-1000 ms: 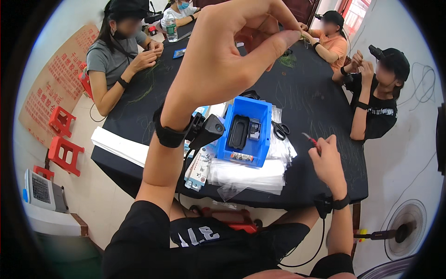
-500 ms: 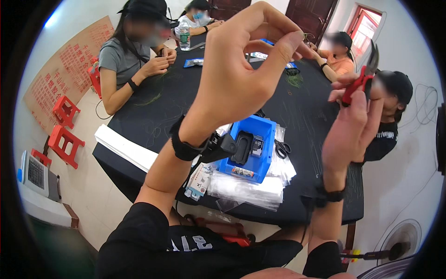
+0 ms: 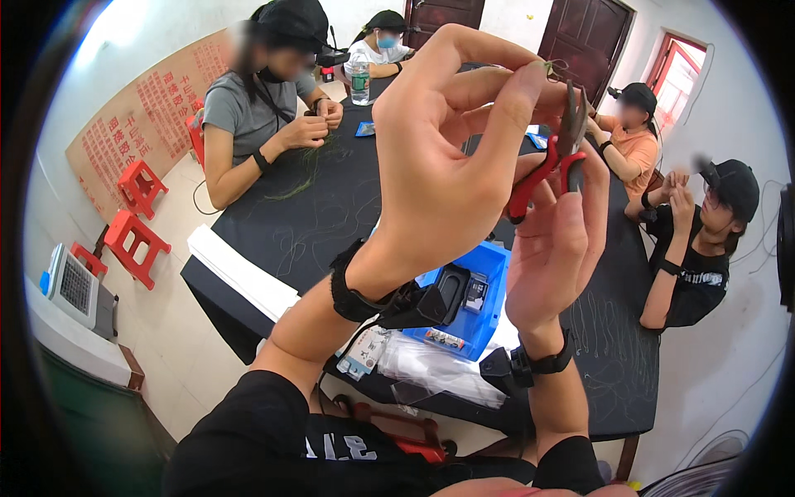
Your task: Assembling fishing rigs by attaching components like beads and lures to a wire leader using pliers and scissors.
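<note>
Raised over the table, my left hand (image 3: 447, 166) pinches a small loop of thin greenish cord (image 3: 556, 69) between thumb and fingertip. Close beside it, my right hand (image 3: 551, 257) grips red-handled cutting pliers (image 3: 570, 137). Their metal jaws point upward, slightly parted, just below the cord loop; whether they touch the cord I cannot tell. Both wrists wear black straps with small devices. Below my hands, a blue bin (image 3: 482, 327) holds a black case (image 3: 451, 291) and small packages, partly covered by my arms.
Clear plastic bags (image 3: 439, 364) and a printed card (image 3: 362, 354) lie before the bin. White strips (image 3: 240, 269) rest along the table's left edge. Loose cords (image 3: 617, 356) lie on the black tablecloth (image 3: 331, 195). Several people sit around it; a bottle (image 3: 360, 85) stands farther back.
My right hand has moved left with the pliers, bringing them beside my left fingertips. My left hand keeps its pinch. The person at the right now shows raised hands.
</note>
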Demonstrator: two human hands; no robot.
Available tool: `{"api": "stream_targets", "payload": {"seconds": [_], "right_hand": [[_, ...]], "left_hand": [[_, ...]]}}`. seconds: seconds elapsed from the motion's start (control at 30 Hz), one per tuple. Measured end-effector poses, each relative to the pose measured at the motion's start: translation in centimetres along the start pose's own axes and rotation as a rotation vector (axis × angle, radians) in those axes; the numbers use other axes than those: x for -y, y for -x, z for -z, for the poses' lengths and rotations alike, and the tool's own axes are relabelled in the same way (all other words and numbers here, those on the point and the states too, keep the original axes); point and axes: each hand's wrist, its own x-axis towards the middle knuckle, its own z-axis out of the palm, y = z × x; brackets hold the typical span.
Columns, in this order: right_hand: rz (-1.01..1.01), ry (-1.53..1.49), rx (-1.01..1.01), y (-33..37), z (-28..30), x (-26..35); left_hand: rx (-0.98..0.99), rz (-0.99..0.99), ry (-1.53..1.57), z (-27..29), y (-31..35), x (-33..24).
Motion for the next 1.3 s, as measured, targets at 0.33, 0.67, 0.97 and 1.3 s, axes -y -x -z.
{"api": "stream_targets", "payload": {"seconds": [0.33,0.67,0.97,1.3], "right_hand": [[0.000,-0.013,0.056,1.0,0.1,-0.8],[0.104,-0.049,-0.186,-0.1,1.2,0.3],[0.114,0.081,-0.019,-1.4,1.8,0.7],[0.056,0.069,-0.054,-1.2,1.3,0.7]], "left_hand": [[-0.012,-0.124,-0.115,-0.3,0.5,1.2],[0.154,0.015,0.020,0.5,-0.2,0.8],[0.184,0.199,0.243,0.7,-0.3,1.0],[0.155,0.172,0.212,0.5,-0.3,1.3]]}}
